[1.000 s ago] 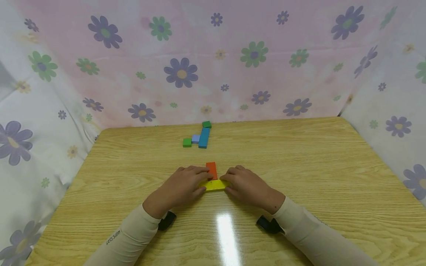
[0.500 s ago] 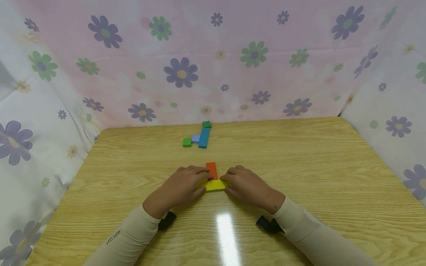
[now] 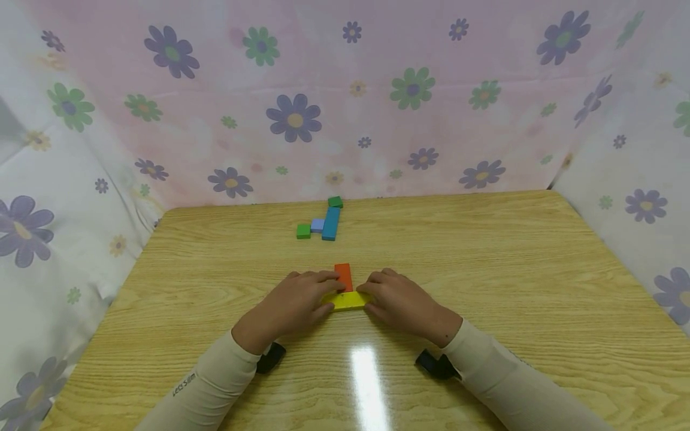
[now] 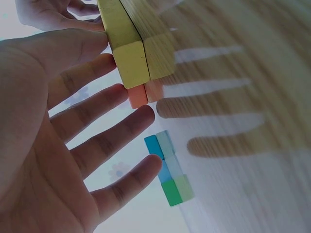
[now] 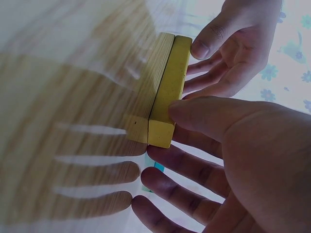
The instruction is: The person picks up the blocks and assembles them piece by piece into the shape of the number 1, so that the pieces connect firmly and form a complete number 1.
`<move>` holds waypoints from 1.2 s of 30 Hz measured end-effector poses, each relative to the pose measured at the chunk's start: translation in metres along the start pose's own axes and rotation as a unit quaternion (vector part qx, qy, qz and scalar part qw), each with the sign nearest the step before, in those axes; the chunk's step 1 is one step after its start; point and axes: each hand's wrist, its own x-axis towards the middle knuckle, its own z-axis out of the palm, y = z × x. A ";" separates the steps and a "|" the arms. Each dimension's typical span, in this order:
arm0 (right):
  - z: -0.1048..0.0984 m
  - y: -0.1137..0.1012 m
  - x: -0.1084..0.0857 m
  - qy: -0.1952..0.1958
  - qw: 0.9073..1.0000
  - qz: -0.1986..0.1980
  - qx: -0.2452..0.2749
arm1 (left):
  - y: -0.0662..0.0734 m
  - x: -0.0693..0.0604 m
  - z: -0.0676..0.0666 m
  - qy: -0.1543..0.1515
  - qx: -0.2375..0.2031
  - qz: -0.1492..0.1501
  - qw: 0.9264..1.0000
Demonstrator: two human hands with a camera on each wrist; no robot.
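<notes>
A long yellow block (image 3: 349, 301) lies flat on the table, with one end of a red block (image 3: 343, 274) against its far side. My left hand (image 3: 293, 305) pinches the yellow block near its left end, thumb on the near side and index finger on the far side. Its middle fingers reach over by the red block. At the right end, my right hand (image 3: 406, 305) pinches the same block between thumb and index finger. Both wrist views show the yellow block (image 5: 170, 87) resting on the tabletop, the other fingers spread beyond it.
Farther back is a group of blocks: a blue one (image 3: 331, 224), a light blue one (image 3: 317, 225), a green one (image 3: 303, 231) and a dark green one (image 3: 335, 202). Floral cloth (image 3: 345, 143) hangs behind the wooden table (image 3: 485, 263) and at both sides.
</notes>
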 end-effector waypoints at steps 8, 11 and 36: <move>-0.001 -0.001 0.001 -0.007 1.000 0.005 0.000 | 0.000 -0.001 0.000 0.000 -0.001 0.000 1.000; -0.002 -0.001 0.003 -0.010 1.000 0.006 0.006 | -0.001 -0.001 -0.001 0.002 0.002 0.002 1.000; -0.013 0.035 0.039 -0.004 0.998 0.028 0.061 | 0.000 0.000 0.000 -0.010 -0.023 -0.017 1.000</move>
